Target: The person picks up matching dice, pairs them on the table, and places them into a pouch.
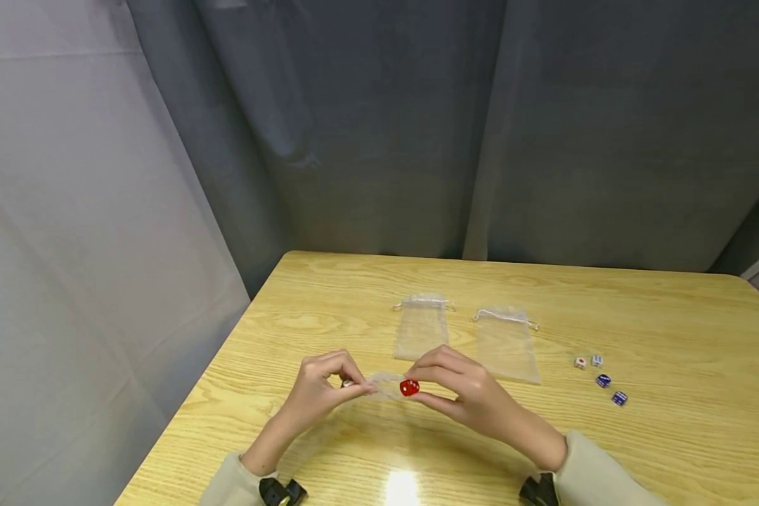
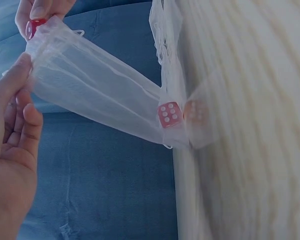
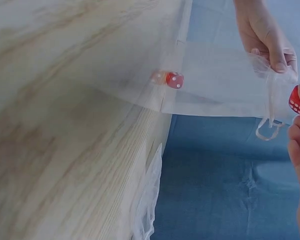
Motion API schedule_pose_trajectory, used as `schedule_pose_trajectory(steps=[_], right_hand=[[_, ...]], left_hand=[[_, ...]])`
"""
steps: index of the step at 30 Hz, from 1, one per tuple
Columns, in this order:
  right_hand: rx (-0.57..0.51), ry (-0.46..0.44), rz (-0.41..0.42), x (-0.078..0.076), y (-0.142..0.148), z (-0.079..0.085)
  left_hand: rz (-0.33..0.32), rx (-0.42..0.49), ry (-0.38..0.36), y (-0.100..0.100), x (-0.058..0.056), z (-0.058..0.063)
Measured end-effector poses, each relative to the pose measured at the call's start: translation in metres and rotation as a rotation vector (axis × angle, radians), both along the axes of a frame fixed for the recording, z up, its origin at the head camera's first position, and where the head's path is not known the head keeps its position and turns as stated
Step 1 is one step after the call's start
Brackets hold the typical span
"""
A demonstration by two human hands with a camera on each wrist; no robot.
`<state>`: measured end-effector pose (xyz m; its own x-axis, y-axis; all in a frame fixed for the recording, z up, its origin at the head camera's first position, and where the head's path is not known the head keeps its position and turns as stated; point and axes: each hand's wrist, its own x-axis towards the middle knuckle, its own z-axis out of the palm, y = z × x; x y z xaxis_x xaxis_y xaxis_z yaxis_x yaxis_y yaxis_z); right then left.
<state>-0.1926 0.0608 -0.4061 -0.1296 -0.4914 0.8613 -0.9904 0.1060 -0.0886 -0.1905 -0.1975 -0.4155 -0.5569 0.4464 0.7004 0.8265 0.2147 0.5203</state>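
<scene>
Start at the left edge of the table (image 1: 329,302). My left hand (image 1: 319,386) pinches the upper end of a sheer bag (image 2: 95,82) between thumb and forefinger. For good control, I grip one layer of the rim only; a pinch through both layers would likely close the mouth. The bag slants down to the tabletop, where its bottom appears to rest, with the lower die (image 2: 170,115) inside at that end.

At the bag's upper end, my right hand (image 1: 471,393) pinches a red die (image 1: 409,387) between thumb and fingers. The die is at the rim; I cannot tell whether it is inside the mouth or against the outside. I judge the step to be feeding it in: part the layers, pass the die beyond the drawstring, then let go. Release short of the rim could send it rolling.

Beyond my hands, toward the table's far edge, lie the first flat bag (image 1: 422,330) and, right of it, the second flat bag (image 1: 507,344). Farther right, toward the right edge, are two white dice (image 1: 597,360) and two blue dice (image 1: 619,398). Route the forearm clear of these.
</scene>
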Motion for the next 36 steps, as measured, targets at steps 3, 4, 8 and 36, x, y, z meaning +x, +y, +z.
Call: schedule_pose_trajectory(steps=[3,4,8,36], right_hand=[[0.023,0.001,-0.019,-0.0003,-0.0021,-0.0012],[0.031,0.002,-0.027,-0.0004,-0.0025,-0.0017],[0.055,-0.007,-0.047,-0.0014,-0.0032,-0.0031],[0.082,-0.122,-0.06,0.0021,0.0043,-0.01]], left_hand=[[-0.002,-0.001,0.016,0.0007,0.0,-0.0003],[-0.004,-0.001,0.022,0.0011,0.0001,-0.0004],[0.009,-0.001,-0.004,0.0028,0.0009,-0.0007],[-0.031,-0.002,-0.004,0.0032,0.0021,0.0036]])
